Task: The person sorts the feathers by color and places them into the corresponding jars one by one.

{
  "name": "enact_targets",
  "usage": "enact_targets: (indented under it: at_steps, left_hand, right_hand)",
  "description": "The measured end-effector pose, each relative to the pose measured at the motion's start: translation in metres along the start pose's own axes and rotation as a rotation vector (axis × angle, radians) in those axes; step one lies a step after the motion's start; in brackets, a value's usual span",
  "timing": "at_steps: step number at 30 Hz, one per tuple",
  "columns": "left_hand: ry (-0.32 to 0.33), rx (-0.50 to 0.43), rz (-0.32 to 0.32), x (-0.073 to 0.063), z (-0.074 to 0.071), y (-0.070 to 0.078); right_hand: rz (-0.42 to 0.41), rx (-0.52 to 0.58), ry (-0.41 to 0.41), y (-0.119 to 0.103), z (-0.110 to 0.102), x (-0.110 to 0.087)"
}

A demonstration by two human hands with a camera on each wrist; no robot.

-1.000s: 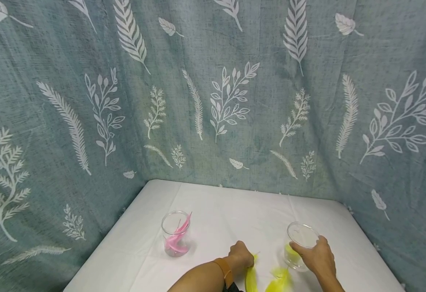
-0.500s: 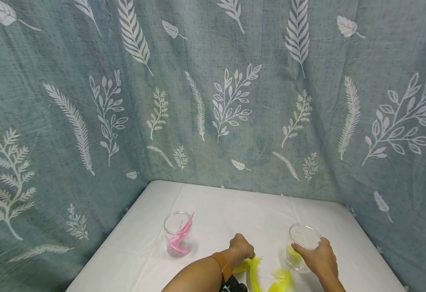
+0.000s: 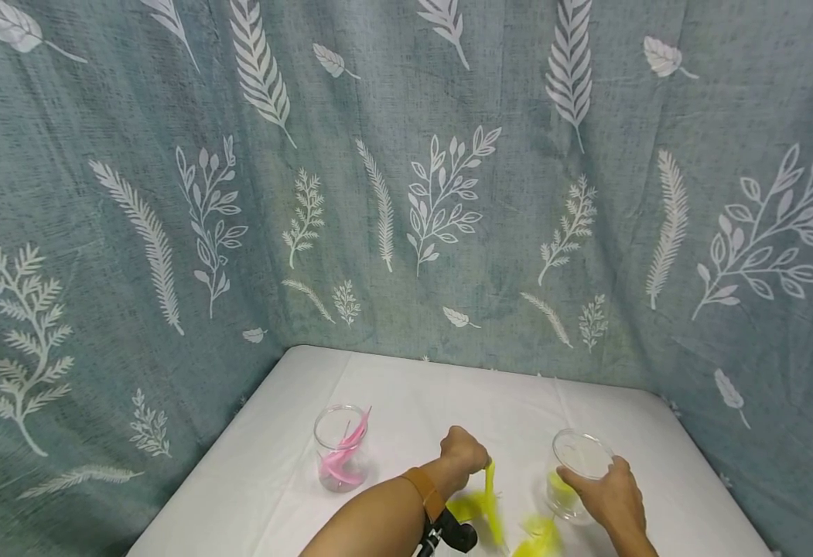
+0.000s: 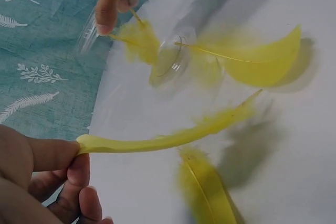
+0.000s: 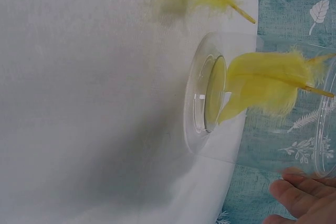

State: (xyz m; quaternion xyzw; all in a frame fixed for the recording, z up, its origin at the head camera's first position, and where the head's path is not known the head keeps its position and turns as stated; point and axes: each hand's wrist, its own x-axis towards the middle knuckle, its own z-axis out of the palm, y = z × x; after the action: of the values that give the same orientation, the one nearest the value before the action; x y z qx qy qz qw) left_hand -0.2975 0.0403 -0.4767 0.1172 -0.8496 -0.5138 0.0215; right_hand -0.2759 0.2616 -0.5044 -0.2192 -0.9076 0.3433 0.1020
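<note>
My left hand [image 3: 463,455] pinches one end of a yellow feather [image 4: 163,142] between thumb and fingertips; the feather stretches away from the hand over the white table. Around the rim of a clear jar [image 5: 197,98], my right hand [image 3: 611,495] has its thumb on one side and fingers on the other. Yellow feathers [image 5: 268,80] stand inside that jar with their quills toward the mouth. Between the hands lies a loose yellow feather [image 4: 262,61] on the tabletop. Another yellow feather [image 4: 207,187] rests below the pinched one in the left wrist view.
To the left stands a second clear jar [image 3: 324,464] with pink feathers [image 3: 343,460] in it, one poking above the rim. A white cloth [image 3: 441,387] covers the table. Blue-green curtains [image 3: 392,193] with white leaf prints hang behind and along both sides.
My left hand has risen from the tabletop, drawing up the pinched yellow feather, which now hangs from the fingertips. The right hand keeps its hold on the jar.
</note>
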Motion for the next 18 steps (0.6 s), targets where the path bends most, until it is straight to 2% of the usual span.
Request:
enact_targets:
  at_steps: [9, 18]
  left_hand:
    - [-0.007, -0.049, -0.005, 0.007, -0.004, 0.013]
    - [-0.027, -0.118, 0.036, 0.011, -0.012, 0.034]
  right_hand:
    - [-0.009, -0.004, 0.005, 0.001, 0.0, 0.002]
    - [-0.002, -0.005, 0.015, -0.001, 0.001, 0.001]
